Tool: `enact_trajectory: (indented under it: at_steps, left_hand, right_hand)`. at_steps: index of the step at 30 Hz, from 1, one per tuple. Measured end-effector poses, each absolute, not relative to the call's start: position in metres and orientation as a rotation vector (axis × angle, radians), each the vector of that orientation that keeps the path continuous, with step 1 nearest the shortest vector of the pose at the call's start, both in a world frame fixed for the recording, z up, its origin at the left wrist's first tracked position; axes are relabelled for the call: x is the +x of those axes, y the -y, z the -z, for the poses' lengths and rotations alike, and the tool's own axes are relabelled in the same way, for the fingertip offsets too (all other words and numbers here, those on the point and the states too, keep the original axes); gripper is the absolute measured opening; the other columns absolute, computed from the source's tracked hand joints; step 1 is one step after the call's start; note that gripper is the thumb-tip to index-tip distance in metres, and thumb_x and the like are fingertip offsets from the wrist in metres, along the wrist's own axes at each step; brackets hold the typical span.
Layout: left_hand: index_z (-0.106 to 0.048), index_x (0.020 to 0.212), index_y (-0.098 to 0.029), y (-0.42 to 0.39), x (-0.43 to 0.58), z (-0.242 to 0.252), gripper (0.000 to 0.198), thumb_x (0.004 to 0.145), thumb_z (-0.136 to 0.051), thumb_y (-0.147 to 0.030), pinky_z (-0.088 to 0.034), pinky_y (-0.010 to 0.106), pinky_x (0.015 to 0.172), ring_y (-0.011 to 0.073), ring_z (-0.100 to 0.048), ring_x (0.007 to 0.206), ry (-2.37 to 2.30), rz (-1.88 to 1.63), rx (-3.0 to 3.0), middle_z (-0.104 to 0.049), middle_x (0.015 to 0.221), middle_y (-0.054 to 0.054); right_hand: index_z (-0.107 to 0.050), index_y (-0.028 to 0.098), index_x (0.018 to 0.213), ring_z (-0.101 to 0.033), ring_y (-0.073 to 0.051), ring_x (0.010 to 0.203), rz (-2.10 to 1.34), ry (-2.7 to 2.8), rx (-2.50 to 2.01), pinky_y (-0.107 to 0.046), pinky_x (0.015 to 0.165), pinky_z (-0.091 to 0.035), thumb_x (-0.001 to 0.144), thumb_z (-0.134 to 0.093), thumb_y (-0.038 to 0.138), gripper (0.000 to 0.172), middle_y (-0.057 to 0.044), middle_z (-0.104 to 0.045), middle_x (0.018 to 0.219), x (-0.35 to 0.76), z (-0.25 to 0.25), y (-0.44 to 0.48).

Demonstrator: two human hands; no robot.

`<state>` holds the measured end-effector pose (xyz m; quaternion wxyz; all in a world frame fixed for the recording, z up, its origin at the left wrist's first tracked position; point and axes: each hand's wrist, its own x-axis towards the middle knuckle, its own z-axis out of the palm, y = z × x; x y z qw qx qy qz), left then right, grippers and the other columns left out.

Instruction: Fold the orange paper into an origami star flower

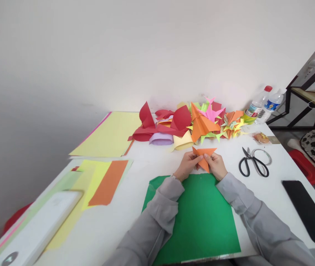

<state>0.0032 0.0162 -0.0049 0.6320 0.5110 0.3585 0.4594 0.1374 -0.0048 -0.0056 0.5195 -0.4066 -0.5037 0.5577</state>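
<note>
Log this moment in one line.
left hand: grips orange folded paper | right hand: grips same paper | green sheet: under forearms | scissors: right of hands, untouched

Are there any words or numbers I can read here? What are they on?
No text can be read.
Label on the red-capped bottle: too small and blurred.
Blue label on the second bottle: too small and blurred.
Round mark on the white box: blurred.
Print on the small packet: too blurred.
The folded orange paper, held by the left hand and right hand: no print.
</note>
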Motion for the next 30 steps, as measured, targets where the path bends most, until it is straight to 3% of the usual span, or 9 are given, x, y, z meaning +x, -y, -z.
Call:
enact_trajectory:
  at_steps: [15,23,30]
  left_hand:
    - [-0.058,0.061,-0.011,-0.008,0.002,-0.007,0.032,0.067,-0.069,-0.041,-0.034,0.021,0.038,0.0085,-0.046,0.037,-0.778,-0.932,1.183,-0.055,0.045,-0.001]
    - [-0.060,0.064,-0.011,-0.010,0.002,-0.002,0.029,0.068,-0.069,-0.038,-0.035,0.020,0.038,0.0080,-0.046,0.038,-0.805,-0.962,1.223,-0.057,0.048,-0.001]
    - [-0.060,0.063,-0.010,-0.011,0.003,-0.002,0.032,0.067,-0.069,-0.041,-0.035,0.021,0.038,0.0086,-0.046,0.037,-0.826,-0.948,1.218,-0.057,0.047,0.000]
  right_hand:
    - [-0.065,0.016,0.065,-0.055,-0.016,0.045,-1.313,1.042,-1.070,-0.027,0.042,-0.041,0.073,-0.066,0.051,0.036,-0.001,-0.062,0.048,0.141,0.010,0.002]
    - [-0.055,0.018,0.058,-0.050,-0.012,0.039,-1.370,1.000,-1.064,-0.023,0.036,-0.034,0.072,-0.067,0.051,0.037,0.002,-0.059,0.047,0.139,0.003,0.004]
    - [-0.050,0.019,0.057,-0.046,-0.011,0.039,-1.331,0.980,-1.071,-0.023,0.038,-0.035,0.073,-0.063,0.055,0.042,0.004,-0.054,0.045,0.139,0.009,0.003]
